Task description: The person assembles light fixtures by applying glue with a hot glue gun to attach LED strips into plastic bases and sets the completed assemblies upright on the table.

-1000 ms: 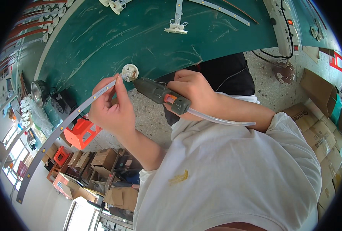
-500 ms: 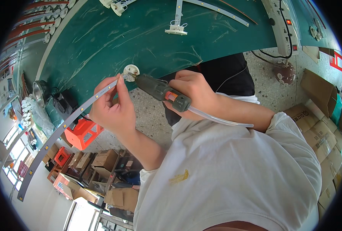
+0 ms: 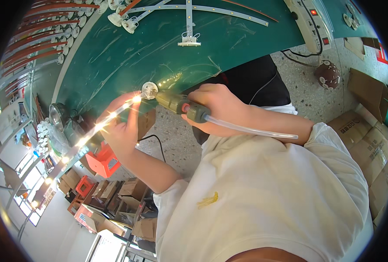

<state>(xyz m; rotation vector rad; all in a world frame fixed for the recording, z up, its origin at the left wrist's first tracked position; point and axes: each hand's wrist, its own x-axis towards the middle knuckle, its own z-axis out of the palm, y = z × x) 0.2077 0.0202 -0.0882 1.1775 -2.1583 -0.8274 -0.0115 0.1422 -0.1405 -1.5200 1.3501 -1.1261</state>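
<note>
My left hand [image 3: 120, 126] pinches the end of a long, narrow LED strip [image 3: 83, 140], whose LEDs are glowing. The strip runs off toward the lower left. At the pinched end sits a small round white end piece [image 3: 149, 90], close to the table's front edge. My right hand [image 3: 218, 105] wraps round a dark green glue gun [image 3: 174, 103]. A clear glue stick [image 3: 250, 129] sticks out of its back along my right forearm. The gun's nozzle points at the round white piece; whether they touch I cannot make out.
On the green tabletop [image 3: 115, 56] lie more LED strips [image 3: 229, 12] with white end pieces. A power strip [image 3: 309, 26] with a red light lies at the right. Many reddish-brown strips [image 3: 41, 45] are racked at far left. An orange stool [image 3: 102, 162] and cardboard boxes [image 3: 359, 126] stand below.
The LED strip was dark and is now lit. The round end piece and my hands sit slightly lower, and the glue gun's tip has shifted slightly right. The whole view has shifted a little.
</note>
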